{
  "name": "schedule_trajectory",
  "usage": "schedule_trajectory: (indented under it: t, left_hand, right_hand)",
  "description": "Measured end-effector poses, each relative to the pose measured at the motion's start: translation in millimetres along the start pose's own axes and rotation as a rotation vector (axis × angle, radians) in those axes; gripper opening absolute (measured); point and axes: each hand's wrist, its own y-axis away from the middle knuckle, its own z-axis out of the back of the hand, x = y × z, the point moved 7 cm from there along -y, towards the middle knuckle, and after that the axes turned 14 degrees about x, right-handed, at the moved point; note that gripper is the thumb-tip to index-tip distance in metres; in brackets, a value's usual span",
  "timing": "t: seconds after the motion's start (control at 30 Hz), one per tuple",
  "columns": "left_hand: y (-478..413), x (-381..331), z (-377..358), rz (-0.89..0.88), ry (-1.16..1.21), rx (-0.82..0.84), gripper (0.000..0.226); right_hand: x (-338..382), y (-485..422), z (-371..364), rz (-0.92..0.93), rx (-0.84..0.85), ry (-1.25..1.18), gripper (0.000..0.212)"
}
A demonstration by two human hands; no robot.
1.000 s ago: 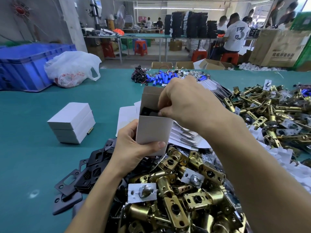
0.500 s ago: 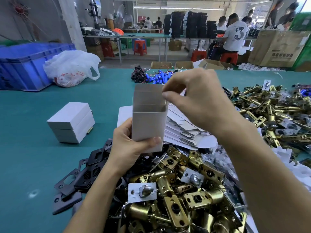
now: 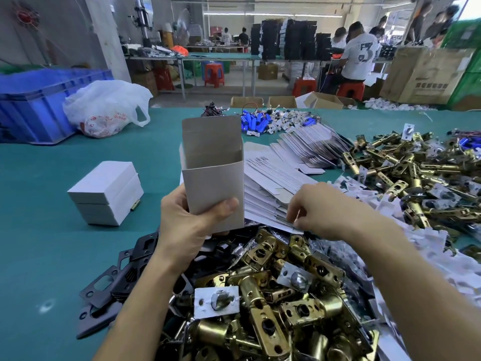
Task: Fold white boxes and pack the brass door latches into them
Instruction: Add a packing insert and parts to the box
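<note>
While the left hand (image 3: 187, 225) grips an upright open box (image 3: 213, 178), the right hand (image 3: 320, 212) pinches the flat cards (image 3: 273, 188).
Latches (image 3: 273, 295) heap beneath both wrists; closed boxes (image 3: 104, 196) sit left on the worktop (image 3: 39, 230).

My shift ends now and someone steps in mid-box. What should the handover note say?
Left hand grips the white box upright, top open, lid flap up; its inside is hidden.
Right hand pinches the edge of the flat blanks beside it.
Brass latches lie heaped in front and to the right.
Done: closed boxes stacked at left.
Left: check this box holds a latch, close it, then fold and pack more.
</note>
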Motion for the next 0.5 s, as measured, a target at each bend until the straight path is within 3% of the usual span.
schedule_trajectory:
  t: [0.1, 0.3, 0.5]
  left_hand:
    - [-0.9, -3.3, -1.2, -0.020, 0.007, 0.004, 0.032]
    - [-0.6, -6.4, -12.1, -0.024, 0.001, 0.069, 0.028]
    - [-0.7, -7.5, -18.6, -0.023, 0.003, 0.110, 0.030]
  right_hand:
    - [-14.9, 0.9, 0.8, -0.073, -0.010, 0.027, 0.029]
    - [-31.0, 5.3, -17.4, -0.180, 0.145, 0.131, 0.034]
    - [-38.9, 2.2, -30.4, -0.179, 0.091, 0.157, 0.043]
